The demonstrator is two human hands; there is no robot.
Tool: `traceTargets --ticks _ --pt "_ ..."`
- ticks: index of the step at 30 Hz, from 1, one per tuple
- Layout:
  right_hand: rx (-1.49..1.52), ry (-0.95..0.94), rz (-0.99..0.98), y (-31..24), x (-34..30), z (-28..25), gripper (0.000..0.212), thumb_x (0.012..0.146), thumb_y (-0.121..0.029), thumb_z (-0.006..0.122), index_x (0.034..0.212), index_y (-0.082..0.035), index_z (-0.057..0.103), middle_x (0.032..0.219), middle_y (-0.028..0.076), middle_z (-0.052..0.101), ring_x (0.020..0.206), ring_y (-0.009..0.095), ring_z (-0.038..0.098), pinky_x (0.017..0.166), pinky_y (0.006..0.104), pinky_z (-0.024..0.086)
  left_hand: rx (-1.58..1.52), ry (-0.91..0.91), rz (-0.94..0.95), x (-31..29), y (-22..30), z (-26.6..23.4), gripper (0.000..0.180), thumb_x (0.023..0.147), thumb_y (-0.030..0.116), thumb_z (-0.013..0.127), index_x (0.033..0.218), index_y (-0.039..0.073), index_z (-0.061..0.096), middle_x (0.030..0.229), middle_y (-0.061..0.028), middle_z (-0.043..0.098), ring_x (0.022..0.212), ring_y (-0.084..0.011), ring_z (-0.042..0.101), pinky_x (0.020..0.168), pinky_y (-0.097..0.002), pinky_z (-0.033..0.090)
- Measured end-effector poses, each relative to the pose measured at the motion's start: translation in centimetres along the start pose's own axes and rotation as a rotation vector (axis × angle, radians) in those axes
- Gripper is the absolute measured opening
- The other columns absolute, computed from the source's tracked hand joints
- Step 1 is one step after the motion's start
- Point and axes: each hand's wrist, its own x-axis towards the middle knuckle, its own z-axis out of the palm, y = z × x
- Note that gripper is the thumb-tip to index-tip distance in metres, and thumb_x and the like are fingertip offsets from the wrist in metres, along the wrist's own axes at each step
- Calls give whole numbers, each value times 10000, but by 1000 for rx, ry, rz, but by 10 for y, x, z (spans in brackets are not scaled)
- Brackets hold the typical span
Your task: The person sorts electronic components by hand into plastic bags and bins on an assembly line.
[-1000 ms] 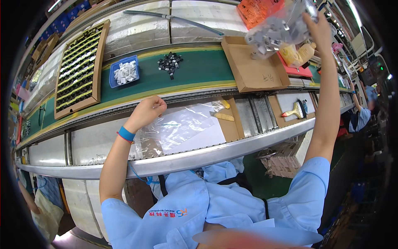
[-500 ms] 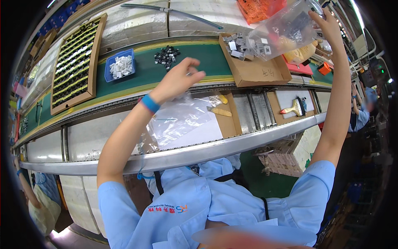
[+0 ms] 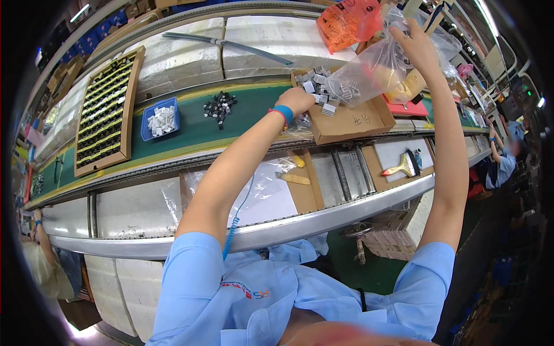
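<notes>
My right hand (image 3: 411, 43), raised at the back right, grips the gathered top of a clear plastic bag (image 3: 369, 69). The bag slants down to the left over an open cardboard box (image 3: 352, 124), its mouth end among small silvery-grey block-shaped parts (image 3: 323, 83) lying in the box. At the box's left side, my left hand (image 3: 297, 101) is closed over the wall; its fingertips are partly hidden. Crumpled clear plastic (image 3: 298, 125) shows just below that hand. A blue band is on my left wrist.
Left along the green belt (image 3: 184, 124) lie a pile of black parts (image 3: 219, 107), a blue tray (image 3: 144, 135) of white parts and a framed rack (image 3: 109, 112) of black pieces. Nearer are a brush (image 3: 402, 167) and a metal rail (image 3: 277, 222). An orange bag (image 3: 349, 26) lies behind.
My left hand has moved right from above the belt to the box's left wall. My right hand and the bag have come lower and to the left, and more grey parts show in the box.
</notes>
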Motion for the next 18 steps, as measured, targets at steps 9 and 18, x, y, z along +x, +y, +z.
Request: traceTargets --ticks 9,18 --pt "309 134 -90 3 1 2 549 786 -430 541 1156 -28 486 911 121 590 813 200 547 737 306 418 -152 -38 -98 19 -5 -9 233 661 184 473 706 5 614 753 -189 607 658 -279 609 536 -398 460" --pt "281 43 -38 21 0 -4 478 797 -412 536 1114 -55 522 844 101 585 747 176 534 696 290 413 -607 144 -36 27 -16 23 175 642 168 514 683 2 552 712 -154 552 641 -286 531 545 -392 394"
